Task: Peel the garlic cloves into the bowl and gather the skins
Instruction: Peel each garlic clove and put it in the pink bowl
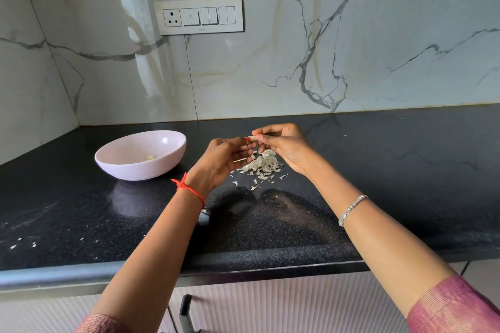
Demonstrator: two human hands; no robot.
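Pinched between both hands, the garlic clove (253, 138) sits in mid-air just above the skins: the right hand (284, 147) grips one end with thumb and fingertips, and the left hand (224, 159) meets it from the other side, its red-nailed thumb pressed against the tip with the fingers curled below. Starting closest in, a dark cabinet handle (185, 311) shows under the counter edge, and pink sleeves (454, 305) frame both forearms. Moving up, there's a silver bracelet (351, 209) on the right wrist and a red thread (186, 188) tied round the left. On the black countertop (378, 170), directly beneath the hands, lies the pile of skins (261, 166), pale and papery, loosely heaped with a few flakes scattered at its near edge. Over to the left, well apart from the pile, stands the pink bowl (140, 170), upright, with one peeled clove (149, 157) resting at its bottom. Behind it all rises the marble wall (351, 48), grey-veined, carrying a switch panel (198, 16) with a socket at its left end.
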